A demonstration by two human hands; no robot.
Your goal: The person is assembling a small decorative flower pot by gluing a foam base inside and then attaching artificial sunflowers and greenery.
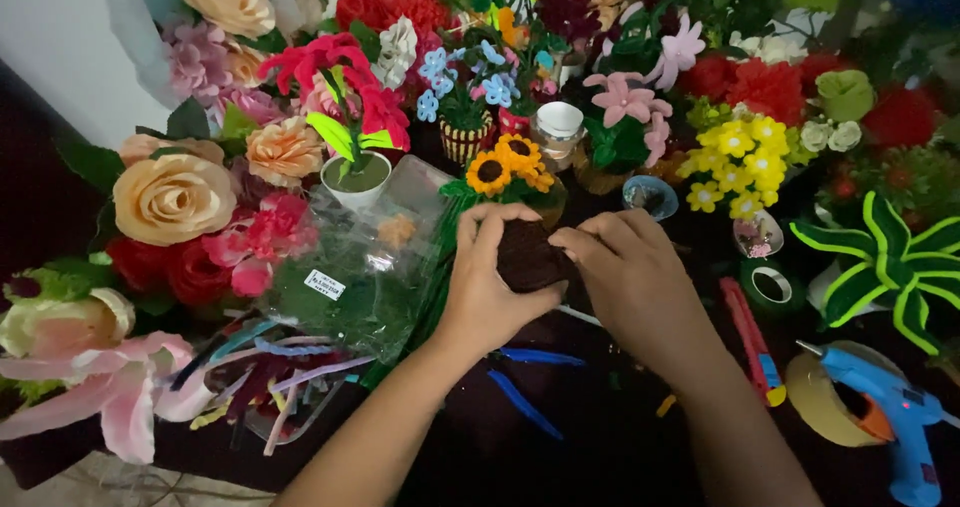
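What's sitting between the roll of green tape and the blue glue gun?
In the head view, a red-handled cutter lies below the green tape, and a tan tape roll sits against the glue gun.

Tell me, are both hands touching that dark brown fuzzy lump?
Touching. The head view shows the left hand wrapped around the dark brown lump, with the right hand's fingertips pressed on its right side.

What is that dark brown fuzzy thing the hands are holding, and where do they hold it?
Both hands hold a dark brown fuzzy lump: the left hand cups its left side, the right hand pinches its right edge.
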